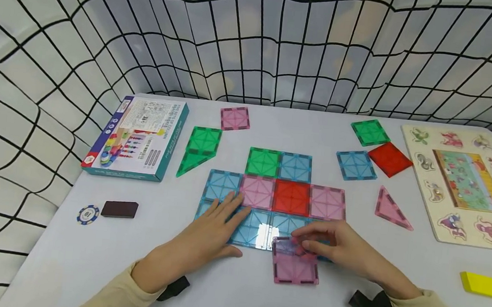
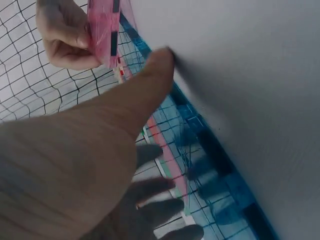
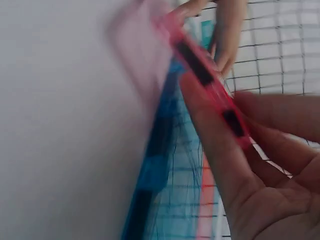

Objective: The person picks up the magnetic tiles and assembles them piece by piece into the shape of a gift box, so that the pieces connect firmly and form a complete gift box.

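On the white table (image 1: pixel 63 254), near its front edge, the right hand (image 1: pixel 343 252) pinches a pink square tile (image 1: pixel 295 267) between thumb and fingers, gripping its far edge; the right wrist view shows the thumb (image 3: pixel 210 125) along one face and fingers behind the other. That tile sits tilted against the near edge of a flat patch of tiles (image 1: pixel 274 201), overlapping a blue one in the front row. The left hand (image 1: pixel 216 227) lies flat with fingers straight and spread, pressing down on the blue tiles (image 1: pixel 220 185) at the patch's left side and holding nothing.

Loose tiles lie around: a green piece (image 1: pixel 199 149) to the left, a small pink square (image 1: pixel 234 118) behind, green, red and blue squares to the right, and a pink triangle (image 1: pixel 389 209). A box (image 1: pixel 138 136) stands at far left, with a poker chip (image 1: pixel 88 214) and dark block (image 1: pixel 119 209) before it. A wooden puzzle board (image 1: pixel 465 184) lies at right, a yellow piece (image 1: pixel 489 285) near it.
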The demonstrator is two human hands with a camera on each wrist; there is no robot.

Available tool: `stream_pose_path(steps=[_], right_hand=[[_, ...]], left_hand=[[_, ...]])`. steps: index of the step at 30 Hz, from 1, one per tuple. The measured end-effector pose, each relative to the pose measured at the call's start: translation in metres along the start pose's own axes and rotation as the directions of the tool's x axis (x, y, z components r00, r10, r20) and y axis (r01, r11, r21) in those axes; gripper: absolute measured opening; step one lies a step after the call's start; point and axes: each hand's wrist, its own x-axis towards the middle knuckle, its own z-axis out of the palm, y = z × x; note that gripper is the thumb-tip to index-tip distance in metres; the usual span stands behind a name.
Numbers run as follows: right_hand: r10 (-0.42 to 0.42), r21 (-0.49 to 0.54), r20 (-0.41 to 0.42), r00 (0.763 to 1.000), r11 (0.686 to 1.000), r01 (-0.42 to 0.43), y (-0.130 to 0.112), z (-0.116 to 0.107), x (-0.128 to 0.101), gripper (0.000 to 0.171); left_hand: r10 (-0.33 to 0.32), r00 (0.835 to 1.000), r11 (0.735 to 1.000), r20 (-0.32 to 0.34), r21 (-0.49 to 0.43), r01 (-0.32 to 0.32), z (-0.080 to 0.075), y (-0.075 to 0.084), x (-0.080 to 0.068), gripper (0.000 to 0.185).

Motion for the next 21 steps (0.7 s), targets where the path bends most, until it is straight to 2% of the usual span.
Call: stream_pose_path(steps=[2, 3, 5, 7, 9, 13, 16, 18, 21], right_hand=[[-0.091, -0.141, -0.013, 0.996, 0.986, 0.088, 0.000, 0.005, -0.003, 0.025], [-0.145, -0.212, -0.013, 0.989, 0.967, 0.139, 0.000, 0.007, -0.004, 0.025], [-0.235, -0.343, -0.003, 0.972, 0.913, 0.219, 0.000, 0.013, -0.008, 0.028], [-0.280, -0.444, 0.030, 0.959, 0.856, 0.264, -0.001, 0.019, -0.012, 0.031], [-0.279, -0.518, 0.072, 0.958, 0.810, 0.275, -0.004, 0.027, -0.016, 0.035], [-0.220, -0.643, 0.152, 0.964, 0.719, 0.266, -0.008, 0.040, -0.022, 0.050], [-0.232, -0.730, 0.205, 0.951, 0.611, 0.307, -0.009, 0.047, -0.025, 0.066], [-0.253, -0.768, 0.220, 0.942, 0.551, 0.327, -0.008, 0.050, -0.025, 0.072], [-0.268, -0.795, 0.212, 0.940, 0.512, 0.325, -0.008, 0.049, -0.025, 0.074]], left_hand=[[0.063, 0.997, 0.997, 0.038, 0.033, -0.064, -0.001, -0.003, 0.004, 0.081], [0.084, 0.995, 0.995, 0.054, 0.044, -0.086, -0.003, -0.005, 0.005, 0.081], [0.110, 0.991, 0.991, 0.076, 0.062, -0.115, -0.005, -0.013, 0.007, 0.081], [0.120, 0.989, 0.991, 0.090, 0.056, -0.125, -0.008, -0.021, 0.006, 0.082], [0.130, 0.987, 0.990, 0.094, 0.035, -0.134, -0.009, -0.029, 0.004, 0.083], [0.162, 0.983, 0.987, 0.085, 0.008, -0.163, -0.007, -0.037, 0.001, 0.083], [0.178, 0.982, 0.984, 0.067, 0.008, -0.179, -0.005, -0.038, 0.001, 0.081], [0.186, 0.981, 0.982, 0.052, 0.019, -0.187, -0.004, -0.038, 0.002, 0.080], [0.194, 0.981, 0.980, 0.030, 0.043, -0.195, -0.003, -0.037, 0.004, 0.078]])
